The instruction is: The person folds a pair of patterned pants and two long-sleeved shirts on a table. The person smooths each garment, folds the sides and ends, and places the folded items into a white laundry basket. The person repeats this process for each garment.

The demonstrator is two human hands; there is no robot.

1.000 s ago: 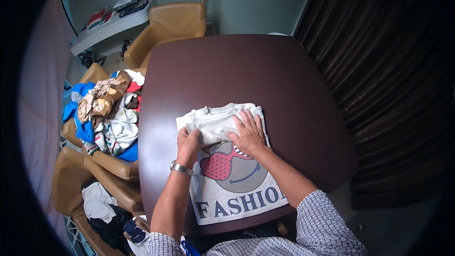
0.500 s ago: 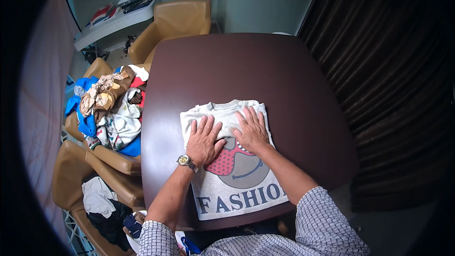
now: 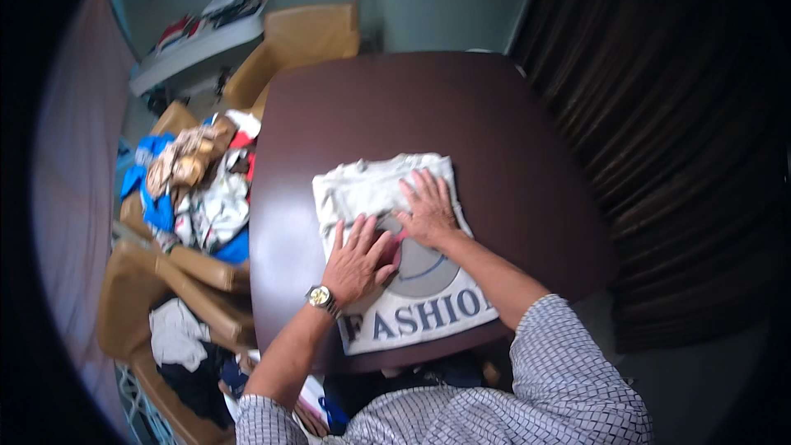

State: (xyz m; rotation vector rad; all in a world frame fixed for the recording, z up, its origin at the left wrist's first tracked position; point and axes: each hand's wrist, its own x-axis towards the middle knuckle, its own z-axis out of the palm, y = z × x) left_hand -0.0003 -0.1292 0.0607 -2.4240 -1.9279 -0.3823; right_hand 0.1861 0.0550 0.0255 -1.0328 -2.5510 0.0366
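A light grey shirt lies folded on the dark brown table, its collar at the far end. A round cartoon figure and large dark lettering show on its front. My left hand, with a metal watch on the wrist, rests on the left part of the print, fingers spread. Farther up on the right, my right hand lies flat on the cloth, fingers apart. Both hands press on the shirt without gripping it, and they cover part of the print.
Heaped clothes fill a tan chair on the left. Another tan chair, nearer, holds white and dark garments. Folded clothes lie on a white shelf beyond a far chair. A dark brown curtain hangs at the right.
My left hand has slid down the shirt toward me, over more of the print. The right hand stays flat near the collar end. The whole view has shifted slightly.
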